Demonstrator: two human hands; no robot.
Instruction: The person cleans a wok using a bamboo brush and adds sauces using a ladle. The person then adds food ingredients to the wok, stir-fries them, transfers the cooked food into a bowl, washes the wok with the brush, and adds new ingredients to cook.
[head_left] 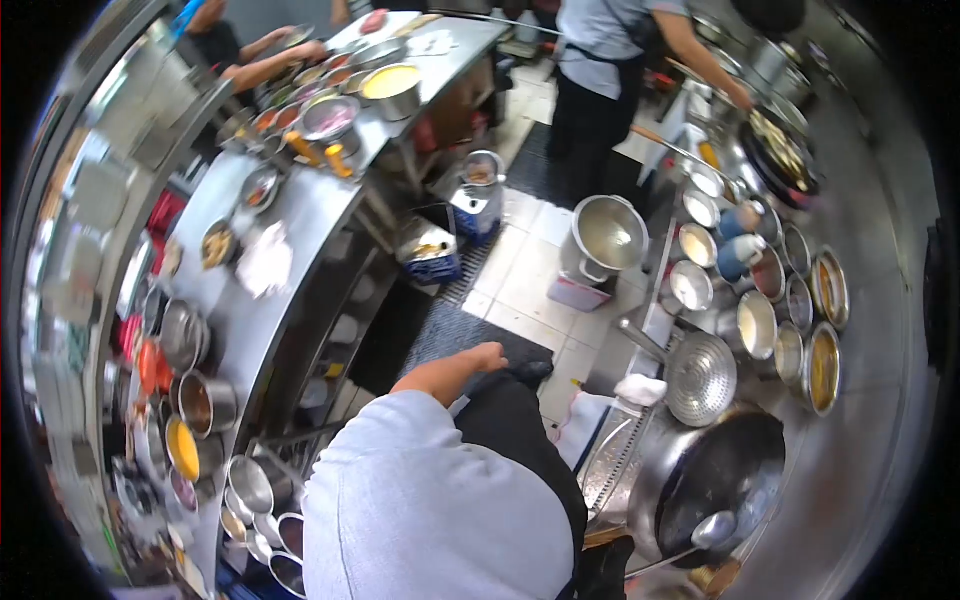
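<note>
My left hand (488,355) is beside my dark clothing, above the black floor mat (440,335), with its fingers curled in and nothing visible in them. My right hand is out of sight. A large blackened wok (715,480) sits on the range at the lower right. A metal ladle (714,530) rests in the wok, its handle reaching toward the bottom edge of the view. Behind the wok is a perforated metal strainer (700,378), and a crumpled white cloth (640,390) is close by.
Metal seasoning containers (757,325) crowd the range. A big pot (608,240) stands in the aisle. The left steel counter (225,285) carries pans and bowls. A co-worker (600,60) reaches toward another wok (775,150); another person's arms (265,65) are over food bowls.
</note>
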